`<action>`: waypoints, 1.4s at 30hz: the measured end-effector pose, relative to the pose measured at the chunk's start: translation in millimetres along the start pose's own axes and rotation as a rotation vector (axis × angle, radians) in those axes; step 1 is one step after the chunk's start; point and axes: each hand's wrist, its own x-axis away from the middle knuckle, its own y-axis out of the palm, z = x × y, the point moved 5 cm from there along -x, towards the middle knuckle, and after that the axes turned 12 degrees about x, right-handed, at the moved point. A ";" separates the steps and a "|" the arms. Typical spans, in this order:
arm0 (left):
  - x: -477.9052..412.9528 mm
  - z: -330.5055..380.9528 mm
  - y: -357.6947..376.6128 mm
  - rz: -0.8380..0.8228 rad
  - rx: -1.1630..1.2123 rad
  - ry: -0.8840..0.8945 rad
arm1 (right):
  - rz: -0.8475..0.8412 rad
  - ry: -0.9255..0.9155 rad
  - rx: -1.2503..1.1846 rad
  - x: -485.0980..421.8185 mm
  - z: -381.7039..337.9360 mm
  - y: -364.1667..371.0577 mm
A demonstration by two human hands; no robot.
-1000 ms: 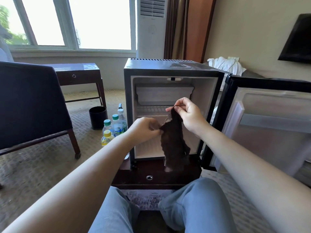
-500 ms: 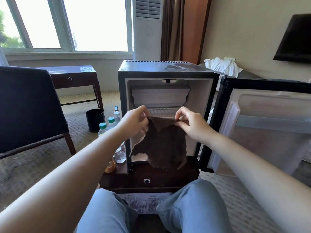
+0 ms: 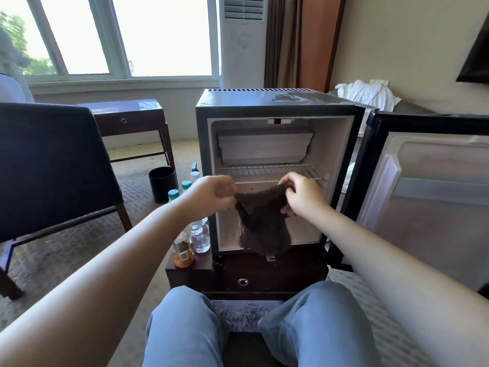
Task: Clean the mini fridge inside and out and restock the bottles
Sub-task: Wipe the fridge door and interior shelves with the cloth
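A black mini fridge [image 3: 280, 100] stands on a low dark wooden cabinet [image 3: 285, 276], its door [image 3: 428, 186] swung wide open to the right. Inside I see a wire shelf [image 3: 267, 169] and no bottles. A dark brown cloth [image 3: 262, 223] hangs in front of the fridge opening. My left hand [image 3: 211, 193] pinches its left top corner and my right hand [image 3: 304, 194] grips its right top edge. Several bottles [image 3: 199, 235] stand left of the fridge, some on the cabinet's edge, some on the floor.
A dark chair [image 3: 53, 165] fills the left side, with a wooden side table [image 3: 129, 120] behind it. A black bin [image 3: 162, 182] sits on the carpet near the bottles. White towels [image 3: 367, 95] lie behind the fridge. My knees [image 3: 264, 327] are close to the cabinet.
The cloth went from hanging as a narrow strip to being spread between both hands. My left hand moved up and left along its top edge, and the view drew closer to the fridge.
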 end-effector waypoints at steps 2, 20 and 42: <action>-1.8 -6.1 10.6 -0.173 -0.091 -0.079 | 0.056 -0.032 -0.121 -3.1 -9.7 0.1; -108.7 -48.7 70.6 0.081 0.070 -0.210 | 0.023 -0.014 -0.085 -50.7 49.8 7.5; -222.5 -136.0 61.6 0.211 -0.467 -0.323 | 0.390 0.123 0.588 -289.0 52.6 -8.4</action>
